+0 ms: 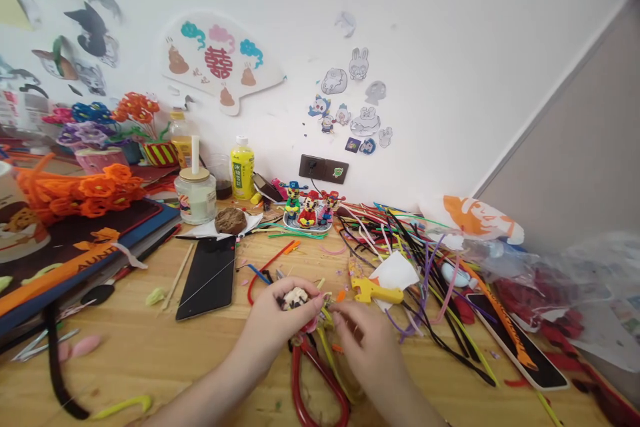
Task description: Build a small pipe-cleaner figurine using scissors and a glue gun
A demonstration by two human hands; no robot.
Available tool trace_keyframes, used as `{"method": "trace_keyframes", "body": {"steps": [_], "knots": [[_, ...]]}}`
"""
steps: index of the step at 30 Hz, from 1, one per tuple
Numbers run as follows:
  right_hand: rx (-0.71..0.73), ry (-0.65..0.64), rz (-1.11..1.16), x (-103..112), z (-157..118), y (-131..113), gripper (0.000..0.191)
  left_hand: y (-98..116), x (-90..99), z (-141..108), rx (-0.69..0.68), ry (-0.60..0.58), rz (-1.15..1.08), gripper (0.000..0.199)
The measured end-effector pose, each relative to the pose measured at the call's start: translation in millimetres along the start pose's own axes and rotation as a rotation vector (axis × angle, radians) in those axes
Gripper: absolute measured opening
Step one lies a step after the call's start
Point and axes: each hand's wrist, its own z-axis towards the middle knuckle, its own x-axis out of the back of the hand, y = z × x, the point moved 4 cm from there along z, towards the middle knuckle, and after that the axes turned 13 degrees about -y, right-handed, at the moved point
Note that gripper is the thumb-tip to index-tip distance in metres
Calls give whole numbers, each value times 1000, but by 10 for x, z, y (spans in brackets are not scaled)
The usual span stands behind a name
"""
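Observation:
Closed around a small figurine [296,297] with a white and black head and some pink lower down is my left hand [280,313]. My right hand [367,337] meets it from the other side, thumb and fingers pinched at the figurine's edge; what lies between those fingertips is too small to make out. Below both hands, red-handled scissors [345,407] lie on the table. A yellow hot glue gun [373,290] rests just beyond my right hand. Three finished figurines [309,210] in bright colours stand on a small dish further back.
Many coloured pipe cleaners [435,293] spread over the right side, near a phone [545,367]. A black tablet-like slab [210,280] lies left of centre. Behind it are a candle jar [196,197] and a yellow bottle [243,170]. Orange pipe-cleaner flowers [100,193] sit at left.

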Motion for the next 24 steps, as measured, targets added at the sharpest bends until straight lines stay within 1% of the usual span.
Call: {"method": "trace_keyframes", "body": {"steps": [2,5,9,14,21,24], "knots": [[-8,55,173,87,11,23,23,-24,-22,-1,11,-26,17,19],[10,36,320,126,18,12,23,-46,-65,-16,29,-38,42,18],[9,48,346,134,11,-9,23,-51,-102,-34,48,-27,40,19],[-11,33,354,117,14,18,22,-75,-116,-24,90,-74,39,20],[-37,5,428,76,25,62,20,-50,-132,-32,58,-62,106,16],[-33,12,463,62,18,63,19,-46,-141,-44,50,-56,111,15]]}}
